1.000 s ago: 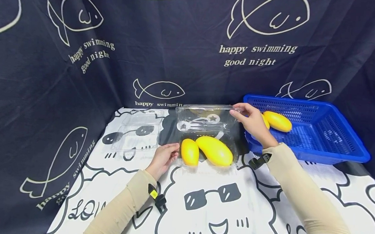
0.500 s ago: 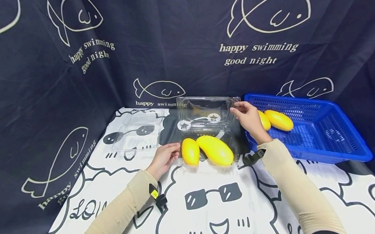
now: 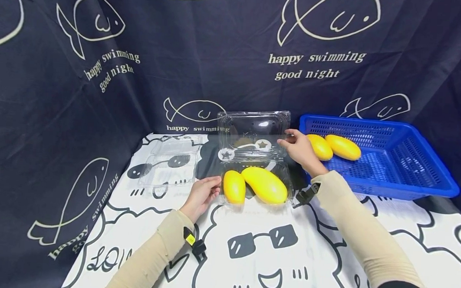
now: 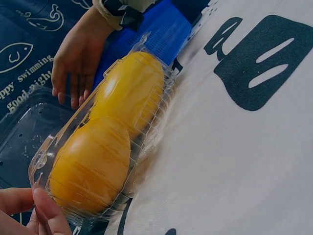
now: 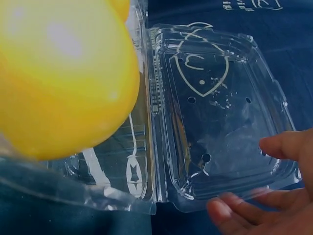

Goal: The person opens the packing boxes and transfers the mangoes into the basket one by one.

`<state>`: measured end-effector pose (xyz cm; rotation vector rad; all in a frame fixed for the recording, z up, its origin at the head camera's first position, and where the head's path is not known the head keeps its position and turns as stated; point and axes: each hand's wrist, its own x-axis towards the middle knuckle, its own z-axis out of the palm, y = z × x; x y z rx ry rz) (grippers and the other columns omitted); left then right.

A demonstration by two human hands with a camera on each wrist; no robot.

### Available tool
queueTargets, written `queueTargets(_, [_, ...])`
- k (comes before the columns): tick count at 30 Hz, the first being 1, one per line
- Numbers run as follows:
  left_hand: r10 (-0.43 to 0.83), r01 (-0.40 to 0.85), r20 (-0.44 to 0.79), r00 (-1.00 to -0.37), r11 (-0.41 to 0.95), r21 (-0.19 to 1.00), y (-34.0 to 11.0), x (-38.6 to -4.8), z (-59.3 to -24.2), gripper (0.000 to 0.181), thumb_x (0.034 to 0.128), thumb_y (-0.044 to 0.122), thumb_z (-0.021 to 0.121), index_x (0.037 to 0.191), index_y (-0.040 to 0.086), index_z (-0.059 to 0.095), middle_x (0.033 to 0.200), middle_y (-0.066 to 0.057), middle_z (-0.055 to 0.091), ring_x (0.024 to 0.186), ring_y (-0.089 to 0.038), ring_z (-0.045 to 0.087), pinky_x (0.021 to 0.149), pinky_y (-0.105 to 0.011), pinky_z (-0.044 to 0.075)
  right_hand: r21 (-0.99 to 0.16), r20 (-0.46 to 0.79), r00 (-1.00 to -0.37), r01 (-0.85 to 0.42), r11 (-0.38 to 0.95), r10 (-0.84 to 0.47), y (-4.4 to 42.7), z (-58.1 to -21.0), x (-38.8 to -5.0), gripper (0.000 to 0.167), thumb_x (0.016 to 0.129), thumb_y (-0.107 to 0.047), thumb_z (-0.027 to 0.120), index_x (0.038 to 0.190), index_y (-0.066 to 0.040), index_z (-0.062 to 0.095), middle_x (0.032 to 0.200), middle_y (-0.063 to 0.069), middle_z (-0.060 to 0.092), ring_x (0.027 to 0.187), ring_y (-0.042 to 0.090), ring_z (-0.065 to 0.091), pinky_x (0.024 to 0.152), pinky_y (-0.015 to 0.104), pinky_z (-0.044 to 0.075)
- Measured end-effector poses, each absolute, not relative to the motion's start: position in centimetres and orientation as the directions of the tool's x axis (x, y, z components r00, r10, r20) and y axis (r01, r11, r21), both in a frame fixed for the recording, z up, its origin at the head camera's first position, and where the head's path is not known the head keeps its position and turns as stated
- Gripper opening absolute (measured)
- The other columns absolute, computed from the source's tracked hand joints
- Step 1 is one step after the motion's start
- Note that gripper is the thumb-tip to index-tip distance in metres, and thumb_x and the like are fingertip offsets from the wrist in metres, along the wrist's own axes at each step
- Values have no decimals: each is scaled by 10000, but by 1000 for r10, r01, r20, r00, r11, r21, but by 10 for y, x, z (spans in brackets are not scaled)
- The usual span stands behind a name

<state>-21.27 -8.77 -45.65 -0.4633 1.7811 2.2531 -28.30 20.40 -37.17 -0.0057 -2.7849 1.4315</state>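
A clear plastic clamshell box [image 3: 291, 182] stands on the cloth with its lid [image 3: 253, 132] tilted up at the back. Two yellow mangoes lie in its base: a smaller mango [image 3: 234, 187] at left and a longer mango [image 3: 265, 185] at right. My left hand [image 3: 201, 197] pinches the base's left rim between thumb and fingers, plain in the left wrist view. At the lid's right edge is my right hand [image 3: 302, 152]; in the right wrist view its thumb and fingers [image 5: 244, 213] are spread apart around the edge, not pinching it.
A blue perforated basket [image 3: 400, 192] at the right holds two more mangoes [image 3: 343, 147]. Another clear plastic clamshell box [image 3: 171, 162] lies open at the left. A dark fish-print curtain [image 3: 204, 42] rises close behind the boxes.
The lid has swung up and back, and now stands more upright. My right hand has moved slightly left and down along its edge. The left hand keeps its place.
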Motion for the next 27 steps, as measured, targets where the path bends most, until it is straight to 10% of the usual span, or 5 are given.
queueTargets(9, [-17,-385,-399,-917,-227,895,-88,-213,-459,313,930,105,631,1211,-34,618,724,28,587,592,-50,522,521,-114,439,-737,-112,-993,68,672,-22,193,-381,-291,899,943,-332,597,1553,-41,4,1408,290,413,1276,422,434,1105,567,373])
queueTargets(27, [-1,-375,-385,-923,-224,899,-88,-212,-457,312,937,101,620,1214,-42,615,731,37,587,597,-42,514,525,-106,434,-583,-248,-969,151,799,2,174,-395,-295,905,946,-355,580,1532,50,23,1586,287,148,1466,436,192,1189,552,245])
